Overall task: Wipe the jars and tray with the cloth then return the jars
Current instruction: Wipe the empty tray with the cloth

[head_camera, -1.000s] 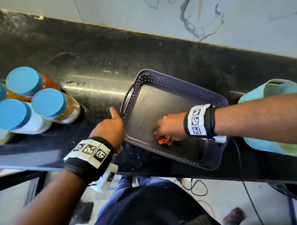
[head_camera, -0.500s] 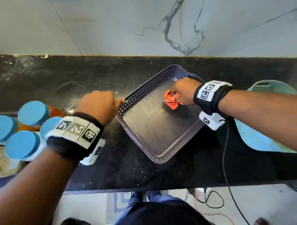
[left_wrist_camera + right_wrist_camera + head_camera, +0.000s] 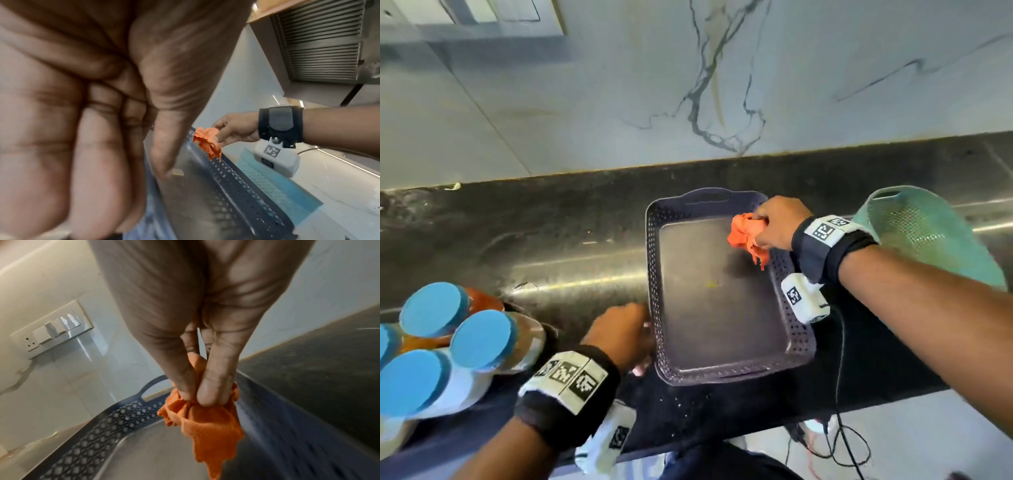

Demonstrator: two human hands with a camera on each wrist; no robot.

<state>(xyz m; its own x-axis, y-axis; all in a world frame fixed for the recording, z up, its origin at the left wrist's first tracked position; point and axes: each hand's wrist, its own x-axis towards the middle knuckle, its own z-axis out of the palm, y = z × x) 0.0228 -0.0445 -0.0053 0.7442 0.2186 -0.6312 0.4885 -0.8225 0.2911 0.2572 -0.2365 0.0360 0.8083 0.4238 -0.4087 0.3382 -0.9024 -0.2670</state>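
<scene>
A dark blue perforated tray lies on the black counter. My right hand pinches a crumpled orange cloth at the tray's far right corner; in the right wrist view the cloth hangs from my fingertips just above the tray floor. My left hand grips the tray's left rim, its thumb lying on the inner side. Several jars with blue lids stand together at the counter's left end, apart from the tray. A small yellow speck sits on the tray floor.
A teal perforated basket lies right of the tray, under my right forearm. A black cable hangs over the counter's front edge. The marble wall carries a switch plate. Bare black counter stretches between jars and tray.
My right hand has carried the cloth from the tray's near side across to its far right corner. My left hand has stayed at the left rim while the tray turned.
</scene>
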